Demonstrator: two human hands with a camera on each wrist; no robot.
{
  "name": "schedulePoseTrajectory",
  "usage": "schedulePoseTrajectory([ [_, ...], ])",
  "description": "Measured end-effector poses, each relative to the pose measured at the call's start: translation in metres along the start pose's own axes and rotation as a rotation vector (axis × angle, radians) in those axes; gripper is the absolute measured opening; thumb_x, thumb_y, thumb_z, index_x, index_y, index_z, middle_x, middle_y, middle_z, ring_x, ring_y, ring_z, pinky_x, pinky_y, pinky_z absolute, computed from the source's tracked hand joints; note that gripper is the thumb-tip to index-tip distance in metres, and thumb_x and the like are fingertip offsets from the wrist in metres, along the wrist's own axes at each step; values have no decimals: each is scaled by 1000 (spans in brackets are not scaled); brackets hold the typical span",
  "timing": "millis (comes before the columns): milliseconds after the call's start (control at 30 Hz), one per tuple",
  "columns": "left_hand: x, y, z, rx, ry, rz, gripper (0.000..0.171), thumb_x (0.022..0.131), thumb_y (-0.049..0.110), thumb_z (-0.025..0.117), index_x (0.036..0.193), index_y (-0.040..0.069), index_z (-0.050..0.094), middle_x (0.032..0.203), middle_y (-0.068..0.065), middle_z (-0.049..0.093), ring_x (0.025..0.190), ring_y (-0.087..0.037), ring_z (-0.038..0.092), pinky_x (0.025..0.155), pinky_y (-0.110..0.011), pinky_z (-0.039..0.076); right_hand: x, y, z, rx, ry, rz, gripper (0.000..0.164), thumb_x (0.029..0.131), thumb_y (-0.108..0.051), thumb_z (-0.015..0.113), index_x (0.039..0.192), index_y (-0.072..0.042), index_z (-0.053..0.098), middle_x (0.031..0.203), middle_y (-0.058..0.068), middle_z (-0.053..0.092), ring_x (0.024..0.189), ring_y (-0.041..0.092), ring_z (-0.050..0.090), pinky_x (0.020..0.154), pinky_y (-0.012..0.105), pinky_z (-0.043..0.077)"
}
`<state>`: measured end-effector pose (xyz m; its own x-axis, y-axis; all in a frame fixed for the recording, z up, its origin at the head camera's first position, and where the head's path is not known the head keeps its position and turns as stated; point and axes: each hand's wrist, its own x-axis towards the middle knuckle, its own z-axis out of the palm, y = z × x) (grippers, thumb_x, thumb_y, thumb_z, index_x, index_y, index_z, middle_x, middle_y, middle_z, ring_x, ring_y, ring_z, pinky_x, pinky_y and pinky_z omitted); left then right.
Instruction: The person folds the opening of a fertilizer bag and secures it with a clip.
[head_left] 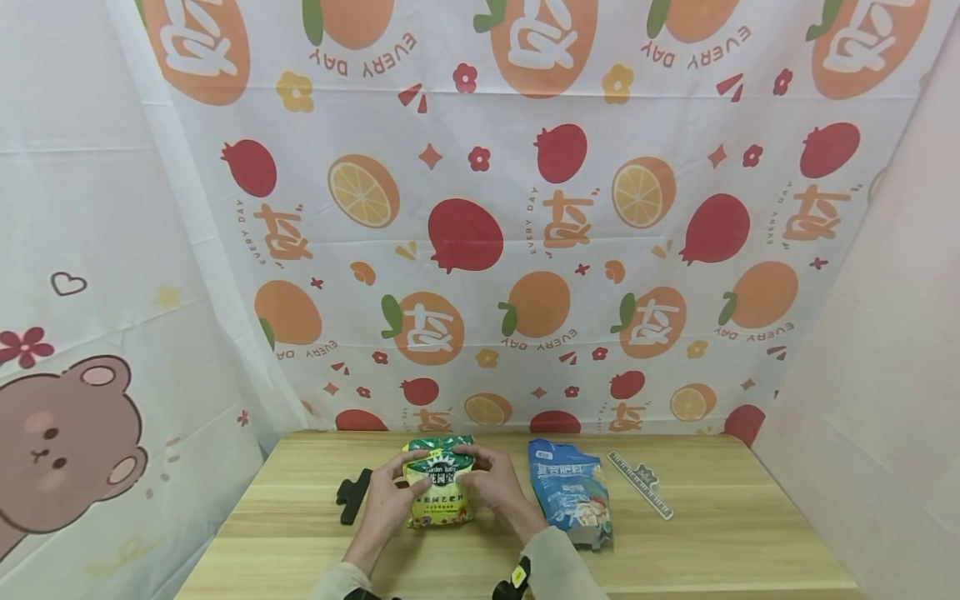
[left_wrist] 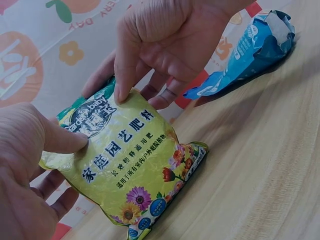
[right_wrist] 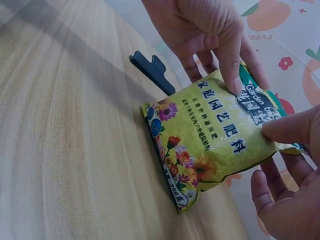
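A yellow and green bag of garden fertilizer (head_left: pixel 442 500) stands near the middle of the table, its bottom edge on or just over the wood. My left hand (head_left: pixel 388 497) grips one side, the thumb pressed on the printed front and the fingers behind. On the opposite side my right hand (head_left: pixel 497 483) holds it the same way, as the left wrist view shows with its thumb on the front of the bag (left_wrist: pixel 125 150). Flowers are printed along the bag's lower edge. Its back is hidden.
Left of the bag lies a black clip (head_left: pixel 352 497), close to my left hand. A crumpled blue bag (head_left: pixel 567 492) lies to the right, and past it a white ruler (head_left: pixel 642 483) with a bear-shaped top. A fruit-print curtain (head_left: pixel 517 350) hangs behind the wooden table (head_left: pixel 712 542).
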<state>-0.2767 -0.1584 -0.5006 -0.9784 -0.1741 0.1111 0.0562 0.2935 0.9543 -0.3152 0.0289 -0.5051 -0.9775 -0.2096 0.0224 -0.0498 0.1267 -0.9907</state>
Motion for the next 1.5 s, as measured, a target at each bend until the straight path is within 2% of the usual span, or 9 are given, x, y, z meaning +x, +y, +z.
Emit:
schedulePoseTrajectory([
  [100, 0, -1, 0, 16, 1, 11, 42, 88, 4, 76, 128, 13, 69, 146, -23, 56, 108, -32, 67, 76, -32, 57, 0, 0, 0, 10, -12, -1, 49, 81, 0, 74, 126, -18, 71, 123, 9, 74, 109, 21, 63, 91, 37, 55],
  [200, 0, -2, 0, 29, 7, 25, 41, 88, 5, 76, 127, 13, 69, 146, -21, 57, 123, -38, 60, 86, -38, 58, 0, 1, 1, 17, -21, 3, 49, 81, 1, 73, 127, -17, 70, 124, 10, 74, 109, 21, 64, 91, 37, 56],
  [367, 0, -5, 1, 47, 16, 33, 40, 88, 4, 76, 127, 12, 69, 140, -21, 61, 119, -35, 62, 91, -41, 58, 0, 1, 2, 24, -36, 5, 49, 82, 1, 72, 128, -18, 69, 127, 12, 72, 111, 23, 66, 92, 37, 57],
  [567, 0, -8, 3, 82, 19, 53, 41, 89, 5, 75, 128, 15, 68, 153, -20, 51, 133, -39, 54, 100, -48, 52, -3, 1, 3, 18, -54, 1, 51, 84, 0, 72, 131, -19, 65, 135, 14, 67, 120, 29, 64, 97, 44, 56],
  [667, -1, -9, 4, 98, 23, 56, 41, 89, 8, 75, 128, 18, 68, 151, -17, 53, 131, -37, 54, 102, -51, 51, -6, 1, 4, 1, -51, 4, 51, 85, -2, 73, 131, -22, 64, 137, 12, 67, 123, 30, 62, 100, 48, 54],
  [833, -5, -9, 4, 122, 23, 81, 41, 90, 10, 75, 129, 18, 66, 151, -18, 53, 134, -43, 52, 106, -58, 48, -9, -1, 6, -10, -46, -3, 51, 84, 0, 72, 130, -22, 64, 137, 13, 66, 125, 32, 60, 101, 51, 54],
  [1067, -10, -10, 4, 186, 7, 97, 51, 86, 9, 78, 133, 21, 63, 145, -18, 58, 126, -39, 58, 101, -54, 53, -11, 3, 6, -14, -56, -27, 51, 84, 1, 71, 130, -21, 64, 137, 12, 66, 127, 37, 58, 97, 49, 56],
  [1300, -11, -13, 3, 228, -24, 125, 58, 84, 9, 80, 137, 21, 60, 141, -21, 60, 124, -41, 60, 101, -61, 51, -11, 9, 6, -37, -51, -57, 50, 85, 0, 72, 129, -21, 64, 136, 11, 67, 127, 38, 58, 99, 50, 55],
  [1500, -12, -16, 4, 265, -13, 134, 61, 83, 10, 81, 139, 19, 58, 141, -19, 62, 124, -40, 61, 102, -61, 50, -14, 11, 7, -38, -53, -65, 49, 85, -2, 73, 129, -21, 63, 135, 12, 67, 127, 37, 59, 101, 52, 53],
])
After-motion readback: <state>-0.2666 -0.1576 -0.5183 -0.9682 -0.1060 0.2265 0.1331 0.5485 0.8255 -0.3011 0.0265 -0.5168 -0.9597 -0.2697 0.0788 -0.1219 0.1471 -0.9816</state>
